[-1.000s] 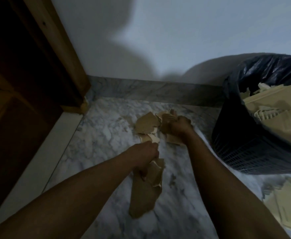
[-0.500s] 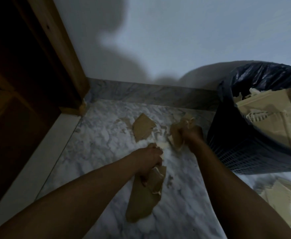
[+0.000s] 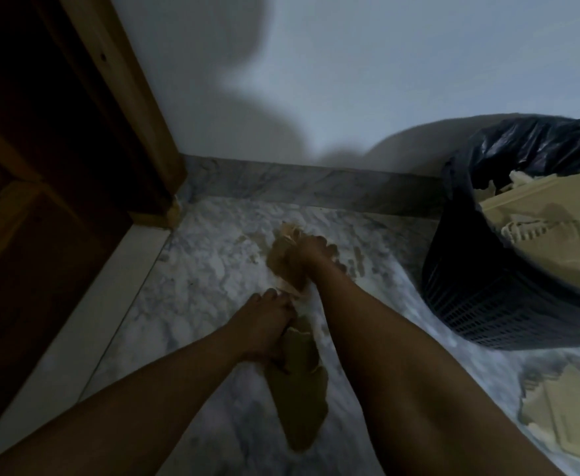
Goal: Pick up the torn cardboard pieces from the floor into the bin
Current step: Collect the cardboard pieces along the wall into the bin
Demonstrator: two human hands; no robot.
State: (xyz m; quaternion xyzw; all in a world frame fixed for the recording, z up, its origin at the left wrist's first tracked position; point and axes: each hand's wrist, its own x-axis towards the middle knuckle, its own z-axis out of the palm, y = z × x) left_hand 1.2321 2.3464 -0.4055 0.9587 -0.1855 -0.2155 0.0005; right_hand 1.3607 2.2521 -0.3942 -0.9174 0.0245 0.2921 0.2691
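Observation:
My left hand grips a long brown torn cardboard piece that hangs down over the marble floor. Just beyond it, my right hand clutches a bunch of smaller brown cardboard scraps low over the floor near the wall. The black bin with a dark liner stands at the right and holds several pale cardboard pieces. More pale torn cardboard lies on the floor at the lower right.
A dark wooden door and its frame fill the left side, with a pale threshold strip below. A grey marble skirting runs along the white wall ahead.
My right hand has swept left and gathered the loose scraps from the floor into its grip. The lone piece that lay by the wall is now in that bunch. The left hand keeps its hold.

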